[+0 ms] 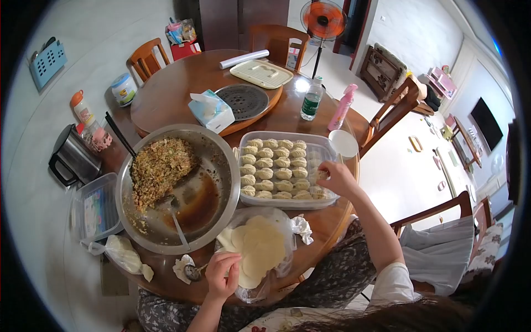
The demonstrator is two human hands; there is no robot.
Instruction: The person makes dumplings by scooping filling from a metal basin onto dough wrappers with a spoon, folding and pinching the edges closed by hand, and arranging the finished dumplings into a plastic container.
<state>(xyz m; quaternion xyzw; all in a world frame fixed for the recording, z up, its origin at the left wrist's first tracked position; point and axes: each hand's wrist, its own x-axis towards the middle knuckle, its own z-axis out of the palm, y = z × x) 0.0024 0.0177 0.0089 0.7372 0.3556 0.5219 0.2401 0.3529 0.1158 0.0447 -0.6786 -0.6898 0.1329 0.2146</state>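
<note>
My right hand (pixel 334 178) reaches over the right side of a clear plastic tray (pixel 276 203), its fingers pinched on what looks like a pale dumpling, partly hidden. Pleated dumplings (pixel 265 162) stand in rows across the tray. Lower down, my left hand (pixel 223 276) hovers by the left edge of a stack of round dough wrappers (pixel 259 249) lying on a plastic bag. Its fingers are curled in, and whatever they may hold is hidden. Close to its left, a spoon (pixel 192 272) lies on crumpled paper. A large steel basin (pixel 221 213) holds minced filling (pixel 163 166) and a spatula (pixel 178 226).
Beyond the tray stand a water bottle (pixel 311 100), a pink spray bottle (pixel 343 108) and a white bowl (pixel 344 145). A tissue box (pixel 213 113) sits behind the basin. To the left are a kettle (pixel 77 152) and a plastic container (pixel 94 205). Chopsticks (pixel 119 133) lean in the basin.
</note>
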